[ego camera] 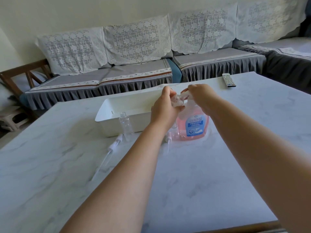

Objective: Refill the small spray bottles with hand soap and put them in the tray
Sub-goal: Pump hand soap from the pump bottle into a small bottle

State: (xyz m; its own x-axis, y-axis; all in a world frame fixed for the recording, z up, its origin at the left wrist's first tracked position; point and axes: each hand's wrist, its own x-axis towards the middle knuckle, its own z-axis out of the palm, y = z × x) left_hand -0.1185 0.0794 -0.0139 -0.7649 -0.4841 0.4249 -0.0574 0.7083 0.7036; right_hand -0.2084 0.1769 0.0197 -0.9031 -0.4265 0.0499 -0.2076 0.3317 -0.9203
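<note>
A pink hand soap bottle (195, 126) with a blue label stands on the marble table. My right hand (200, 95) rests on its white pump head, fingers curled over it. My left hand (164, 108) grips a small clear spray bottle (177, 100) held tilted under the pump spout. Another small clear bottle (125, 125) stands uncapped in front of the white tray (107, 118). Two spray caps with tubes lie on the table, one (112, 146) left of my left forearm and one (168, 137) beside the soap bottle.
A remote control (228, 80) lies at the table's far right. A grey sofa (117, 69) with lace covers runs behind the table. A wooden chair (20, 78) stands at the far left. The table's near edge (235, 227) shows at the bottom.
</note>
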